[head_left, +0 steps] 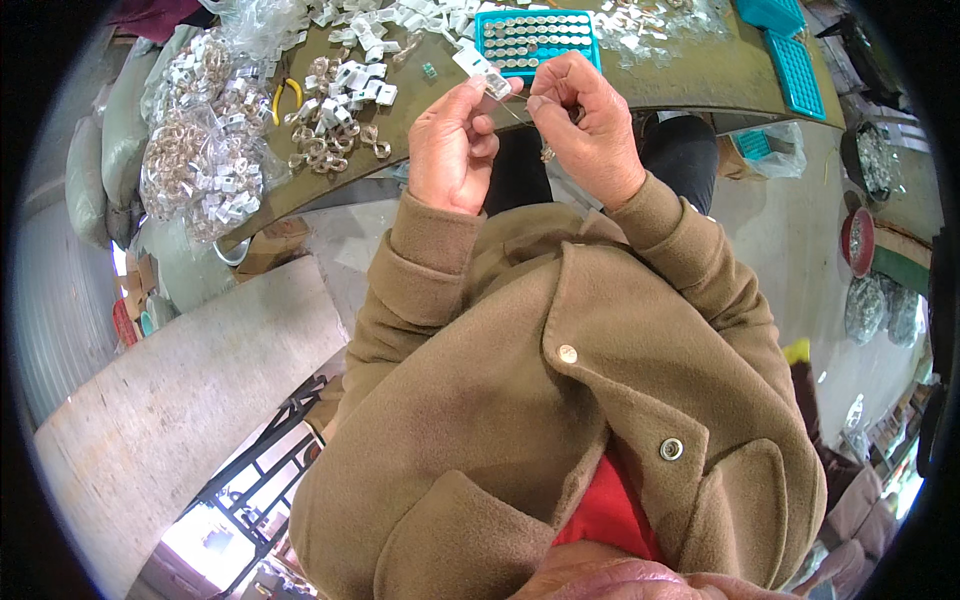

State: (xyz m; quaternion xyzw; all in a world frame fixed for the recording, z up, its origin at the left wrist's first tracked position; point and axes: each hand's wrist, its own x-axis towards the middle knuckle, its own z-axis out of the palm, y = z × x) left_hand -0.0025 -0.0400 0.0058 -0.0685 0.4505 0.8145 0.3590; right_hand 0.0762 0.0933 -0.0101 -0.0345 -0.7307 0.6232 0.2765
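Observation:
Over the table's near edge, my left hand (455, 145) pinches a small white tag (474, 63) with a clear plastic piece at its lower end. Close by on the right, my right hand (588, 118) has thumb and forefinger pressed together on a thin cord (514, 112) that runs towards the tag. Just beyond both hands stands a teal tray (597, 52) filled with rows of small round silvery pieces. A small green piece (430, 71) lies left of the tag.
White-tagged, beige looped bands (330, 140) are heaped on the table (690, 88) at left, near yellow-handled pliers (287, 97). Bulging clear bags (205, 150) sit farther left. Clear plastic pieces (655, 30) lie at the back. Another teal tray (795, 75) is at right.

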